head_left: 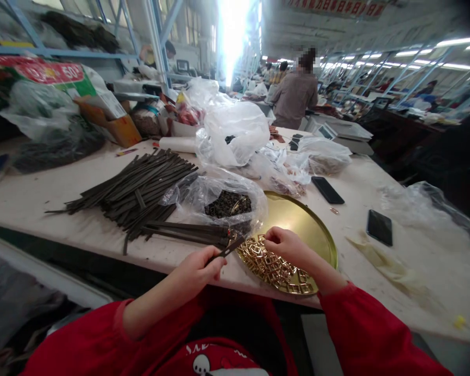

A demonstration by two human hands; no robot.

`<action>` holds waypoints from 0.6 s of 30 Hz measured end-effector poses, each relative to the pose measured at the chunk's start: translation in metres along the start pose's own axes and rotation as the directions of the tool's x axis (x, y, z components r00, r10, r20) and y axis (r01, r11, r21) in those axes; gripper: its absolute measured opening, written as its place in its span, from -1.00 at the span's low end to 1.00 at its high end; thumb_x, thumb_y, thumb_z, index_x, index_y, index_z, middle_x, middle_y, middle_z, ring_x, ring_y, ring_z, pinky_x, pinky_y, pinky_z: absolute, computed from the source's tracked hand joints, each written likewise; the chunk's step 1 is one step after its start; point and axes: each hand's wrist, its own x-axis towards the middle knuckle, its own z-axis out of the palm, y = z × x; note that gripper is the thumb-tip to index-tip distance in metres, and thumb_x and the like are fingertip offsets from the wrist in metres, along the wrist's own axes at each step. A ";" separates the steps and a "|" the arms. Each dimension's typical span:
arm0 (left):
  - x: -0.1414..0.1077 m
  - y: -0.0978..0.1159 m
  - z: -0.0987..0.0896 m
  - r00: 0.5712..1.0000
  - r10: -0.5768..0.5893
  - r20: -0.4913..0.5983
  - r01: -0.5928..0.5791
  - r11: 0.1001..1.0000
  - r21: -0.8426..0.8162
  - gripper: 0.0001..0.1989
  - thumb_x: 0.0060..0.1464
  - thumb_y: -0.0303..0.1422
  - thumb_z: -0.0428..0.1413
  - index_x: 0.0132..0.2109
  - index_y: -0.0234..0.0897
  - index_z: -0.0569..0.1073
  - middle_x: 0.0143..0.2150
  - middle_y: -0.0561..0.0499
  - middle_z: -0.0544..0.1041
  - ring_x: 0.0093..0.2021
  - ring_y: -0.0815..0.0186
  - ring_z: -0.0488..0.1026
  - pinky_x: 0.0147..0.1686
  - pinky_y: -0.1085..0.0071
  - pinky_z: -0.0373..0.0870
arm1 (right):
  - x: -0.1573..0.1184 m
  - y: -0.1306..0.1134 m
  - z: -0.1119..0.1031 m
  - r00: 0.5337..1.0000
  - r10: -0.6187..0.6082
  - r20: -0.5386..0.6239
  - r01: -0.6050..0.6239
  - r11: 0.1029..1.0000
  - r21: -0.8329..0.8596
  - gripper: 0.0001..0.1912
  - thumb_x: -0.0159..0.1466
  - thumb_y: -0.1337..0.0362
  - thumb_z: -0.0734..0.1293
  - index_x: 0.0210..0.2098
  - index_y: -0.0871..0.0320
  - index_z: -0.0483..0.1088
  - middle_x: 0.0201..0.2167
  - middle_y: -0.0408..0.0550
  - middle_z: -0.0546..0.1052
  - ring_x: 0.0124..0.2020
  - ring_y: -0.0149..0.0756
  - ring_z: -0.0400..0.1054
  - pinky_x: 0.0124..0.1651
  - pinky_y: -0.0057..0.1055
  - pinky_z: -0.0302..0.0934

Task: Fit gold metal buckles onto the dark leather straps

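Observation:
My left hand (pixel 203 269) pinches a dark strap (pixel 231 247) near its end, which points up and right and shows a small slot. Over the gold tray (pixel 297 209), my right hand (pixel 285 244) has its thumb and fingers pressed together; a small gold buckle seems to peek out at the fingertips, but I cannot make it out well. Many gold buckles (pixel 274 269) lie heaped on the tray's near side. Left of it, several straps (pixel 191 232) lie side by side, and an open plastic bag (pixel 196 201) holds small dark pieces (pixel 225 203).
A large pile of dark straps (pixel 141 183) covers the table's left part. Two phones (pixel 327 190) and a crumpled yellowish sheet (pixel 391 263) lie at the right. White plastic bags (pixel 235 130) stand behind. A person (pixel 295 96) is farther back, facing away.

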 end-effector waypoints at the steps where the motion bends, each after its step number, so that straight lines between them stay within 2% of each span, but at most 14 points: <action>1: 0.001 0.005 0.000 0.999 0.027 -0.022 -0.027 1.000 0.001 -0.77 0.07 -0.25 -0.09 -0.42 -0.29 0.30 -0.53 0.14 0.30 -0.48 0.41 0.23 -0.44 0.50 0.16 | -0.006 -0.010 0.000 0.999 -0.041 0.001 0.041 0.997 0.059 -0.91 0.09 0.29 0.19 -0.47 0.16 0.29 -0.57 -0.17 0.42 -0.54 -0.43 0.25 -0.51 -0.51 0.06; 5: 0.008 0.021 0.001 0.993 0.100 -0.059 -0.097 0.994 0.041 -0.78 0.04 -0.21 -0.03 -0.34 -0.29 0.34 -0.50 0.12 0.35 -0.46 0.40 0.26 -0.45 0.51 0.17 | -0.027 -0.052 0.001 0.971 -0.238 -0.017 0.236 0.952 0.192 -0.95 0.06 0.36 0.22 -0.49 0.13 0.31 -0.57 -0.18 0.41 -0.54 -0.41 0.24 -0.49 -0.48 0.06; 8: 0.007 0.022 0.000 0.994 0.091 -0.066 -0.085 0.991 0.100 -0.79 0.02 -0.23 -0.01 -0.40 -0.30 0.34 -0.52 0.12 0.35 -0.48 0.41 0.25 -0.49 0.52 0.15 | -0.035 -0.071 0.002 0.941 -0.332 -0.070 0.338 0.902 0.270 -0.89 0.07 0.40 0.21 -0.50 0.12 0.35 -0.53 -0.14 0.45 -0.48 -0.37 0.28 -0.42 -0.44 0.11; 12: 0.002 0.016 -0.003 0.995 0.076 -0.065 -0.071 0.995 0.074 -0.81 0.02 -0.29 -0.02 -0.44 -0.30 0.35 -0.52 0.11 0.37 -0.48 0.42 0.26 -0.46 0.52 0.18 | -0.034 -0.075 0.010 0.955 -0.270 -0.124 0.295 0.813 0.502 -0.89 0.09 0.38 0.23 -0.40 0.11 0.37 -0.49 -0.14 0.48 -0.46 -0.36 0.32 -0.37 -0.42 0.19; 14: 0.003 0.012 -0.004 0.994 0.064 -0.091 -0.060 0.997 0.045 -0.83 0.01 -0.30 0.00 -0.42 -0.31 0.36 -0.50 0.10 0.41 -0.45 0.40 0.30 -0.41 0.51 0.21 | -0.031 -0.075 0.015 0.969 -0.221 -0.108 0.241 0.776 0.583 -0.90 0.11 0.34 0.25 -0.36 0.12 0.37 -0.46 -0.13 0.48 -0.44 -0.36 0.33 -0.36 -0.42 0.21; 18: 0.006 0.008 -0.005 0.989 0.034 -0.142 -0.040 0.998 -0.045 -0.84 -0.02 -0.29 0.03 -0.37 -0.31 0.35 -0.50 0.09 0.43 -0.43 0.38 0.33 -0.38 0.49 0.24 | -0.028 -0.077 0.020 0.976 -0.214 -0.034 0.175 0.685 0.707 -0.89 0.12 0.29 0.26 -0.33 0.12 0.35 -0.43 -0.13 0.48 -0.39 -0.36 0.35 -0.31 -0.40 0.22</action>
